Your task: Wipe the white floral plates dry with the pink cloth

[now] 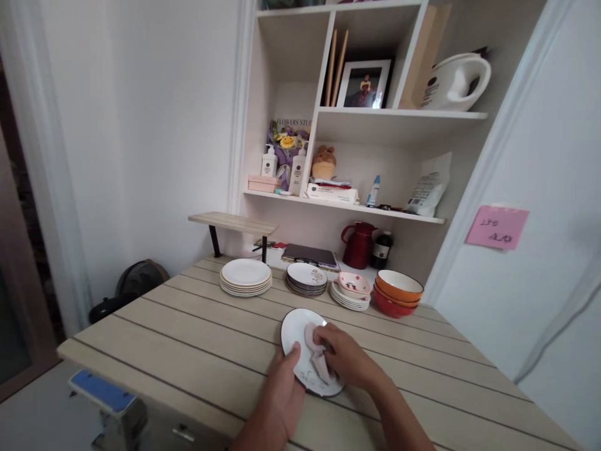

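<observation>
A white plate (297, 330) with a dark rim lies on the slatted wooden table (188, 326) right in front of me. My left hand (283, 391) grips the plate's near left edge, thumb on top. My right hand (346, 358) presses a small pink cloth (315, 358) onto the plate's surface. The cloth is bunched under my fingers.
Along the table's far side stand a stack of white plates (245, 276), a stack of dark-rimmed plates (306, 278), a patterned bowl on plates (353, 288) and stacked orange bowls (398, 292). A red jug (358, 245) and shelves with bottles stand behind. A pink note (496, 227) hangs right.
</observation>
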Tool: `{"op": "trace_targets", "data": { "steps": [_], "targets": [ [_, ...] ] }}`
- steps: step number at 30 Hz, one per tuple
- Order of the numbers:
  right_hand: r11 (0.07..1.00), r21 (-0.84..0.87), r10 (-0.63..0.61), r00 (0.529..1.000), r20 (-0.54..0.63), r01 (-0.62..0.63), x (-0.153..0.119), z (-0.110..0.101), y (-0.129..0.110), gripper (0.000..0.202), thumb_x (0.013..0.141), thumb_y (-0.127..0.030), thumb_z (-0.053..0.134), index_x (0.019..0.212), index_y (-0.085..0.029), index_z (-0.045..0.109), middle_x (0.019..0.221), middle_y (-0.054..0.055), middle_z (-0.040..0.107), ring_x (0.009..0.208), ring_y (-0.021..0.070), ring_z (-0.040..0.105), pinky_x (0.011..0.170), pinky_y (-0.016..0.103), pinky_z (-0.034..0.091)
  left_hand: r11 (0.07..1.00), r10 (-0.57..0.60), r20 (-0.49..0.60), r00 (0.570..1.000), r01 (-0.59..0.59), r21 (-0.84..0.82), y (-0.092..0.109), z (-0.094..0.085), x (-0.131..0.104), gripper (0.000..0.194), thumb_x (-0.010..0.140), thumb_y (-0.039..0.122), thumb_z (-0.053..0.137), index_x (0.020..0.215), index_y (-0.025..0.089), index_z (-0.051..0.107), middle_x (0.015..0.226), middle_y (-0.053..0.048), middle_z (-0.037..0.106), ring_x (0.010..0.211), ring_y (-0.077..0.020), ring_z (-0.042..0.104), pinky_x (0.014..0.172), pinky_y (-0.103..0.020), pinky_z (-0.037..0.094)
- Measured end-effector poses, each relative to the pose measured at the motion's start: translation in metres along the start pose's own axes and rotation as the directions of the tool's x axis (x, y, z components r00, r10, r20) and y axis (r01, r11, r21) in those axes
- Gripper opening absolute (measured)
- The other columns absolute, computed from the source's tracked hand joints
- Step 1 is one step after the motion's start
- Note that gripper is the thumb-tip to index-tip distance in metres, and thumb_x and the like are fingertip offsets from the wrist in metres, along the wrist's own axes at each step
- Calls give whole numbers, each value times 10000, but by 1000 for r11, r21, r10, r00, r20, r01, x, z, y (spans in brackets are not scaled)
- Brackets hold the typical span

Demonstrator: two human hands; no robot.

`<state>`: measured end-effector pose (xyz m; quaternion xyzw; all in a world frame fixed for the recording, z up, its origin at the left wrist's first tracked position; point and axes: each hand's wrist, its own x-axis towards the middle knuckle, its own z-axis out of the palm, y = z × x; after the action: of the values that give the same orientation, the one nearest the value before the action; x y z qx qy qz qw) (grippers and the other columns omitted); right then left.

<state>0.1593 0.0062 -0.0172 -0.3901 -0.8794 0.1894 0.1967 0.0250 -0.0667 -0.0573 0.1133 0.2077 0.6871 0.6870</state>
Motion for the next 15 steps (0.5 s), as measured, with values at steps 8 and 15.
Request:
{"op": "trace_targets", "data": {
  "steps": [8, 15],
  "targets": [
    [976, 140, -155, 985, -74, 164, 7, 17, -16, 320, 614, -17, 445, 838, -210, 567, 902, 28, 564, 883, 169, 520, 765, 256, 382, 999, 51, 13, 999, -51, 9, -2, -1, 4, 576, 775, 199, 675, 1317, 170, 483, 1174, -138, 654, 1065, -269, 621, 906, -367, 472],
    [998, 44, -29, 986, -163, 37, 12, 18, -5, 334, 689, -41, 432, 928, -202, 600, 979, 67, 574, 929, 188, 516, 802, 280, 378, 999, 22, 9, 1000, -22, 23, 0, 0, 2, 582, 764, 170, 673, 1315, 167, 485, 1153, -140, 666, 1042, -269, 633, 917, -385, 472]
  ]
}}
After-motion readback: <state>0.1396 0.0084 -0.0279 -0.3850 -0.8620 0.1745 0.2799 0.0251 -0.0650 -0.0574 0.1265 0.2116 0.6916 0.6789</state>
